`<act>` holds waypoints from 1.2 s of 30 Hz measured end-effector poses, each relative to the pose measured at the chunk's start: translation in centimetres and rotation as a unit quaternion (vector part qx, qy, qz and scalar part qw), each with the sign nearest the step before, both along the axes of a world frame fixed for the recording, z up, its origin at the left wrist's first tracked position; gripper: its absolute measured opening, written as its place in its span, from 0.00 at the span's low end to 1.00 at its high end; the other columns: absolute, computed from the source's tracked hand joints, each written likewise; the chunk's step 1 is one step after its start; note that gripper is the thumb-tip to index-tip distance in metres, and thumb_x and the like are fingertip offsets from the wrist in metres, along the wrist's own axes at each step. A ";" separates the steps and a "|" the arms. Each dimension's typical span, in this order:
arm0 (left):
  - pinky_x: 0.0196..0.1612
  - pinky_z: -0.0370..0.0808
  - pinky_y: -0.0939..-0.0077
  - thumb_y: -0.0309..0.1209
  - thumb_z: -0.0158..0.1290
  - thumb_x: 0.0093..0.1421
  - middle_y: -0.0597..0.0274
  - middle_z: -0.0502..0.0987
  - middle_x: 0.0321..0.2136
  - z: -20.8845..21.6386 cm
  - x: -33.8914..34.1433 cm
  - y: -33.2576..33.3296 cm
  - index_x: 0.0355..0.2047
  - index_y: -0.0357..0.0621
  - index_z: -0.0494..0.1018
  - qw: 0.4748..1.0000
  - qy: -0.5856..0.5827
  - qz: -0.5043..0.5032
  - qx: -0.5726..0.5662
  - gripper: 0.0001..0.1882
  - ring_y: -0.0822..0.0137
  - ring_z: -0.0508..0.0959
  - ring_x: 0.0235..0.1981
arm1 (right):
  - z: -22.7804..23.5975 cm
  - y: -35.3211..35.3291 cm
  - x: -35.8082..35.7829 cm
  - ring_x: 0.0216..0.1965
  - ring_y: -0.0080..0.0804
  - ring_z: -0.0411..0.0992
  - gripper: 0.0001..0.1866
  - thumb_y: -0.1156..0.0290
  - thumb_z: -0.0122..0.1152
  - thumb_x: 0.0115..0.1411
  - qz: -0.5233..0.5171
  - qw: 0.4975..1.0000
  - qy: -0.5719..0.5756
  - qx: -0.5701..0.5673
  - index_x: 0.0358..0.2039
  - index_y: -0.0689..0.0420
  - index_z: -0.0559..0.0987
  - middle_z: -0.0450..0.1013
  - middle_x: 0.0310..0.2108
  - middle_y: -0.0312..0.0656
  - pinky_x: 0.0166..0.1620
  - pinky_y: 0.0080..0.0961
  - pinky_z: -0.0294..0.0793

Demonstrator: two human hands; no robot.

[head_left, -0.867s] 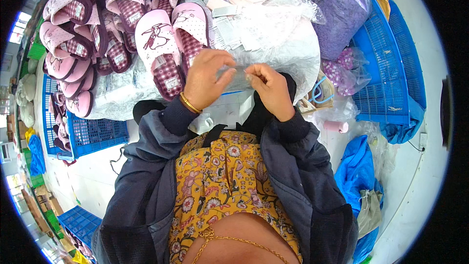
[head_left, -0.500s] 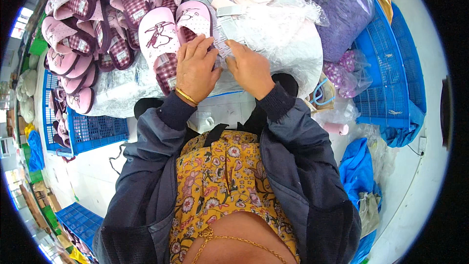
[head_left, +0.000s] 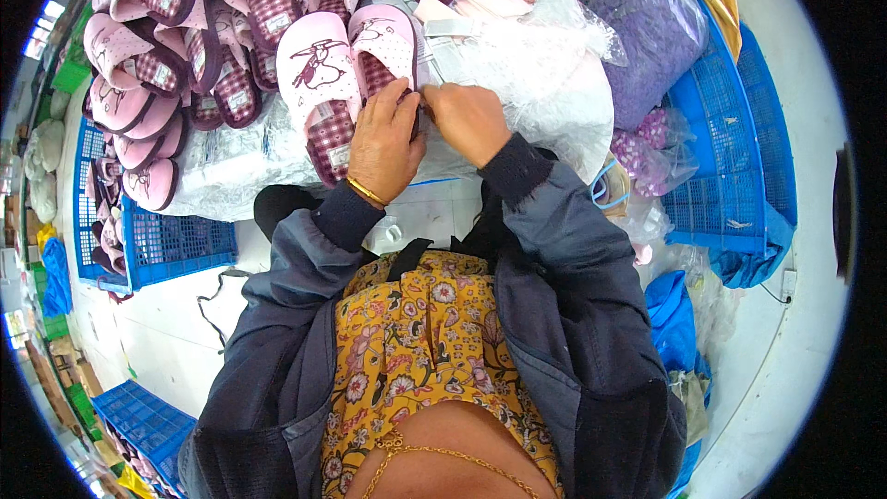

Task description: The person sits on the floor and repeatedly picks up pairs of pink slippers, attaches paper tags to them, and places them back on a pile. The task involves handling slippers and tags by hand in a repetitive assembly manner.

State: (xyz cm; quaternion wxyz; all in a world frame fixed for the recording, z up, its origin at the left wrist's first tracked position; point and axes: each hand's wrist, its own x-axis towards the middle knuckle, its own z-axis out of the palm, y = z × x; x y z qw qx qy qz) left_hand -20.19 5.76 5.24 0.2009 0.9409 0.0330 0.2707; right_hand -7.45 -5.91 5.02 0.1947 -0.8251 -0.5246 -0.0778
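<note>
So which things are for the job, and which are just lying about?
In the job:
pink cloth slipper with plum-checked insole, under the left grip
matching pink slipper beside it

Seemingly just lying about:
clear plastic bag of purple material
blue plastic mesh crate, right

Bright indoor light, washed-out glare on plastic sheeting (head_left: 554, 65), fisheye-bent edges, black corners

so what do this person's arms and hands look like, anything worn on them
Both arms wear loose, dark blue-grey sleeves ending in darker, snug cuffs. The left hand is ungloved, with a thin gold-coloured bracelet at its wrist. The right hand is ungloved too, with no bracelet showing.
</note>
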 end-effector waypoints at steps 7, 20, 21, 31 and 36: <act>0.59 0.67 0.56 0.22 0.61 0.46 0.46 0.66 0.57 -0.2 -0.2 0.2 0.52 0.35 0.70 1.000 -0.004 -0.002 -0.011 0.29 0.44 0.68 0.56 | 0.4 -4.1 -2.9 0.28 0.46 0.77 0.04 0.69 0.58 0.56 0.026 0.999 0.031 0.016 0.29 0.55 0.76 0.75 0.26 0.44 0.28 0.41 0.74; 0.48 0.73 0.63 0.27 0.61 0.54 0.49 0.75 0.44 1.5 -2.5 -0.7 0.43 0.33 0.75 0.995 -0.031 -0.026 -0.089 0.16 0.52 0.75 0.45 | 0.3 -8.0 -5.2 0.21 0.35 0.69 0.11 0.77 0.66 0.46 0.022 0.973 -0.056 0.222 0.33 0.54 0.80 0.64 0.20 0.37 0.23 0.32 0.68; 0.45 0.75 0.66 0.28 0.60 0.57 0.51 0.77 0.40 1.7 -3.3 -1.0 0.41 0.33 0.75 0.993 -0.021 -0.026 -0.113 0.14 0.56 0.78 0.41 | 0.7 -8.9 -5.9 0.20 0.35 0.69 0.11 0.78 0.67 0.45 0.019 0.972 -0.044 0.230 0.32 0.55 0.80 0.64 0.20 0.37 0.23 0.31 0.67; 0.22 0.65 0.86 0.37 0.54 0.66 0.66 0.79 0.25 -0.8 -2.3 -4.1 0.33 0.40 0.75 0.707 0.193 -0.029 -0.680 0.12 0.78 0.76 0.22 | 0.0 -11.4 -8.4 0.20 0.33 0.69 0.11 0.78 0.70 0.43 0.030 0.966 0.030 0.253 0.30 0.55 0.80 0.64 0.20 0.37 0.22 0.29 0.68; 0.21 0.65 0.85 0.36 0.56 0.65 0.66 0.77 0.22 -2.8 -0.4 -3.7 0.31 0.41 0.75 0.685 0.153 0.002 -0.712 0.11 0.79 0.73 0.19 | -1.0 -10.2 -7.3 0.23 0.35 0.70 0.09 0.76 0.70 0.47 0.011 0.967 0.039 0.250 0.28 0.56 0.78 0.65 0.21 0.38 0.24 0.30 0.69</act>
